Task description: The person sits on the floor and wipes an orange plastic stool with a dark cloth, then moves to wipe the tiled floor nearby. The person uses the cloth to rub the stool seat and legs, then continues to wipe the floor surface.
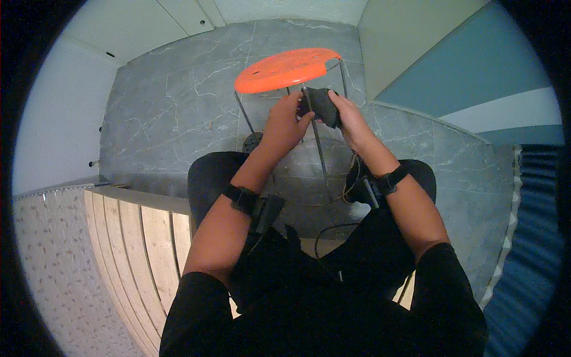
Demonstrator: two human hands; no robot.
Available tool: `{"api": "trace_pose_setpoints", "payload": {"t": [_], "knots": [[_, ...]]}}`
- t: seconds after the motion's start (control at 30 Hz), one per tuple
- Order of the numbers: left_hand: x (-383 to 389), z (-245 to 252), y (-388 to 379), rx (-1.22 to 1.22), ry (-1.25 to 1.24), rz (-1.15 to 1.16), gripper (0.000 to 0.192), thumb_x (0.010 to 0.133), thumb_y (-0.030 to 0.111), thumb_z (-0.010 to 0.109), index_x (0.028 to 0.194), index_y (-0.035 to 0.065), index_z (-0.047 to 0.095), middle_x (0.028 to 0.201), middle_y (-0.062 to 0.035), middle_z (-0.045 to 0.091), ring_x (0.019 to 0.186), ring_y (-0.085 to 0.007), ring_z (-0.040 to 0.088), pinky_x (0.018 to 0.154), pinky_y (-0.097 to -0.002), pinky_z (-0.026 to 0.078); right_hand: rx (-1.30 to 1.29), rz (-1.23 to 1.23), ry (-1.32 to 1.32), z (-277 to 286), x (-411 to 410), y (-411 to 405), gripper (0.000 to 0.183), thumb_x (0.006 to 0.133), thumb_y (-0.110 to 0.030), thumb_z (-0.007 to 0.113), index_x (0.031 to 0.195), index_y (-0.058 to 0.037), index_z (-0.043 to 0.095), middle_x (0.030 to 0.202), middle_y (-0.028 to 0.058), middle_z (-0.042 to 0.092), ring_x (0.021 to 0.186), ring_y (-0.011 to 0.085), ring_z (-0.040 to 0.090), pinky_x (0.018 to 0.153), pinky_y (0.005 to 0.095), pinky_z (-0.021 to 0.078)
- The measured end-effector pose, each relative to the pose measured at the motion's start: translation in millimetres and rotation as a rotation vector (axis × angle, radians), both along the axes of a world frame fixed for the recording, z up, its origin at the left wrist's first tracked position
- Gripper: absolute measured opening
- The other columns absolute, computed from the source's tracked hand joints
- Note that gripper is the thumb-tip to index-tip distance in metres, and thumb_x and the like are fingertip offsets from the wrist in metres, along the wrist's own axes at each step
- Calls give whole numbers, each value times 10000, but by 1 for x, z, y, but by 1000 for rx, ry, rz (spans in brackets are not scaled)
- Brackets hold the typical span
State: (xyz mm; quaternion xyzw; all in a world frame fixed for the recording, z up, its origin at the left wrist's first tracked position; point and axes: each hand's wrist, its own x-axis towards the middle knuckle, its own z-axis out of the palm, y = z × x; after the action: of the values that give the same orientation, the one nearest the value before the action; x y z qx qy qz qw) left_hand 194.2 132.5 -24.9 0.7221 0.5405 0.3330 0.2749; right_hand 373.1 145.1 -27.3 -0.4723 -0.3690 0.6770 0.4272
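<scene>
A round orange stool [287, 69] on thin metal legs stands on the floor before me, its seat seen at a slant. My right hand [345, 109] grips a dark grey piece, apparently cloth [326, 106], with the thumb on its upper edge. The piece lies against the near stool leg [320, 149], just under the seat. Curved around its left end is my left hand [287, 118], thumb and fingertips close to that same leg. Whether the left fingers grip the leg or the dark piece cannot be made out.
I sit on a slatted wooden bench [129, 232]. Grey marbled tiles [178, 111] cover the floor, with white cabinet doors [147, 26] beyond. A blue curtain [531, 232] hangs at the right. Straps with small devices [256, 207] circle my forearms, and a thin cable [317, 238] loops between my legs.
</scene>
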Motion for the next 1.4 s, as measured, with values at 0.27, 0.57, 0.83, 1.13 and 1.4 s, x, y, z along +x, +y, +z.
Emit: {"api": "trace_pose_setpoints", "payload": {"t": [0.27, 0.57, 0.83, 1.13, 1.4], "knots": [[-10, 7, 0, -123, -100, 63, 375, 800, 124, 791, 1071, -12, 571, 899, -141, 700, 786, -236, 715, 693, -340, 569, 31, 97, -48, 5, -7, 3, 407, 1029, -398, 481, 1156, -41, 628, 994, 25, 670, 831, 109, 617, 742, 259, 481], [-8, 5, -1, -19, -103, 97, 324, 793, 90, 781, 1022, -7, 574, 856, -151, 681, 737, -243, 694, 682, -353, 563, 58, 68, -83, 5, -10, 5, 385, 1009, -391, 518, 1180, -62, 622, 1039, -6, 653, 903, 88, 578, 796, 251, 436], [-1, 2, -2, -29, -107, -20, 340, 842, 93, 739, 1128, 14, 573, 989, -157, 677, 883, -248, 701, 750, -354, 587, -24, -106, -74, 6, -4, 11, 309, 978, -319, 569, 1125, -60, 650, 993, 15, 672, 872, 113, 599, 781, 265, 445], [12, 1, -4, -54, -172, -78, 330, 853, 124, 703, 1154, 38, 598, 1135, -187, 606, 981, -316, 658, 777, -380, 592, 21, -146, -109, -6, 14, 16, 277, 962, -269, 612, 1120, -49, 670, 985, 11, 693, 856, 100, 616, 785, 256, 461], [11, -5, 3, 39, -207, 21, 153, 858, 105, 704, 908, 11, 595, 1202, -185, 610, 1027, -330, 643, 834, -403, 576, 159, 20, -301, -5, 10, 10, 263, 968, -264, 611, 1061, -42, 716, 827, -29, 653, 698, 56, 551, 590, 233, 435]]}}
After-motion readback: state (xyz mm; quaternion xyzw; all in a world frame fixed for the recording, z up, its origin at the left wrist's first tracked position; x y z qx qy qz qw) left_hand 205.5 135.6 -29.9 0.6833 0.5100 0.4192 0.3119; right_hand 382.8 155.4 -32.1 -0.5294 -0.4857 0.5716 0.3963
